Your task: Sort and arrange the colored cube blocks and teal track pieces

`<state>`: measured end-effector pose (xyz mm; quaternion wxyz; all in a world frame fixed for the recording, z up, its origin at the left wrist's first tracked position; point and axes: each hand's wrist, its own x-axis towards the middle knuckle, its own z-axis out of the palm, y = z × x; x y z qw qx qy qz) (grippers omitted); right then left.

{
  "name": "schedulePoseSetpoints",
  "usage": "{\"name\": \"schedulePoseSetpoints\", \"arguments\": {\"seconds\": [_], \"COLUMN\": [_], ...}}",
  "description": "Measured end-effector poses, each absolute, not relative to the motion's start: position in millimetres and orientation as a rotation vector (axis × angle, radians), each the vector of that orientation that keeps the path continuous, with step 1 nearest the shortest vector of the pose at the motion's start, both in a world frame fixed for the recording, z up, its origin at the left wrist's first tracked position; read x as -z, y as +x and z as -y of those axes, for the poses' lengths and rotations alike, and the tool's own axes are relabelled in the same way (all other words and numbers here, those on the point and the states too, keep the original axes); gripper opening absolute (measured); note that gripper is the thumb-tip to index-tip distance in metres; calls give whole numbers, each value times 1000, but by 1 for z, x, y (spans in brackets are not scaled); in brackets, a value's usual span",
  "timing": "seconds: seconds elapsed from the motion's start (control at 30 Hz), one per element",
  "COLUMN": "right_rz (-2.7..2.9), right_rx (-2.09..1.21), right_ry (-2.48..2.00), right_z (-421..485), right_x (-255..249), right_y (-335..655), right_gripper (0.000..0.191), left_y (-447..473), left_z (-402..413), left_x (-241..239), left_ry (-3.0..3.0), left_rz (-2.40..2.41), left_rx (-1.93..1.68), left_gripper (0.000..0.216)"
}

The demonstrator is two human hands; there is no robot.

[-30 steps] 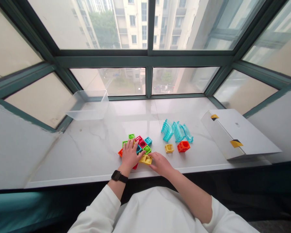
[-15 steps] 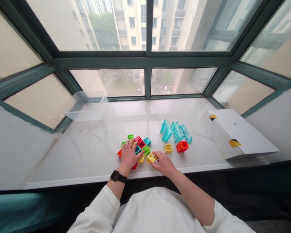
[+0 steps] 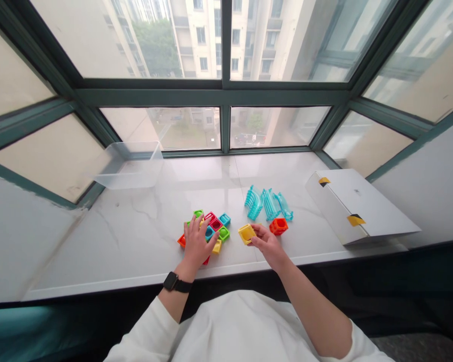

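My right hand (image 3: 269,244) pinches a yellow cube block (image 3: 246,234) between thumb and fingers, its hollow side toward me. My left hand (image 3: 198,241) rests with spread fingers over a cluster of cube blocks and hides part of it. Around those fingers show a green block (image 3: 224,233), a blue block (image 3: 224,218), a crimson block (image 3: 216,224), a yellow block (image 3: 217,247) and an orange block (image 3: 181,241). Just beyond my right hand sits an orange-red block (image 3: 278,226). The second loose yellow block is mostly hidden behind that hand.
Clear turquoise track pieces (image 3: 271,204) lie behind the orange-red block. A translucent plastic bin (image 3: 132,180) stands at the back left by the window. On the right is a white box (image 3: 362,206) with yellow-black tabs. The white sill's front edge (image 3: 109,282) runs near my body.
My right hand has lifted the yellow block and moved right with it, in front of the other loose yellow block. My left hand stays over the cluster. The view has shifted slightly.
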<state>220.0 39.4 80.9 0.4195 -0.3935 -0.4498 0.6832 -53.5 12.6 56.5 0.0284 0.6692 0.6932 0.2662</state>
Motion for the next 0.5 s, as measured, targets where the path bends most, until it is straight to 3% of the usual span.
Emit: {"name": "schedulePoseSetpoints", "arguments": {"seconds": [0.23,0.5], "right_rz": [1095,1156], "right_rx": [-1777,-1860], "right_ry": [-957,-848], "right_z": [-37,-35], "right_x": [-89,-100], "right_y": [211,209], "right_gripper": [66,53], "left_y": [-11,-4], "left_z": [14,17], "left_x": [-121,-132], "left_ry": [2282,2246], "left_rz": [-1664,-1553], "left_rx": [-1108,-1054], "left_gripper": [29,21]}}
